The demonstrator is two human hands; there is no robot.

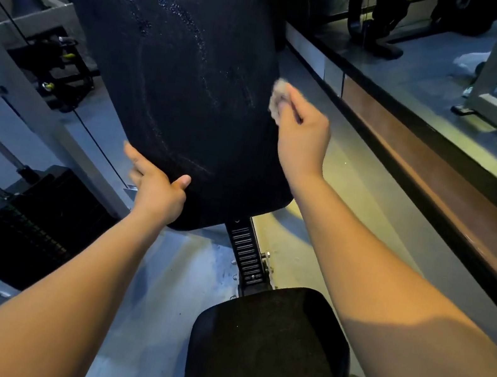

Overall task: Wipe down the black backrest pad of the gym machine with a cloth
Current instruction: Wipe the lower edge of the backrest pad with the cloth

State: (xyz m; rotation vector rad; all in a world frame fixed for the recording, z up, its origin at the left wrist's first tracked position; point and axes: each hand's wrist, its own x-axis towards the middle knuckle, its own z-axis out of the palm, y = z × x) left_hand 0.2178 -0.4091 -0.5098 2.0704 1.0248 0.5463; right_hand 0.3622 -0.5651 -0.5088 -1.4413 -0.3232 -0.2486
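Observation:
The black backrest pad [168, 68] fills the upper middle of the view, with wet streaks glinting on its surface. My left hand [157, 192] grips the pad's lower left edge, thumb on the front face. My right hand [303, 135] is closed around a small pale cloth [278, 98], which is bunched up and pressed against the pad's right edge. The cloth looks blurred.
The black seat pad [271, 355] sits below at centre right, joined by a ribbed adjustment rail [247, 254]. A weight stack [30, 229] and cables [90, 137] stand to the left. A wooden ledge under a mirror [438, 195] runs along the right.

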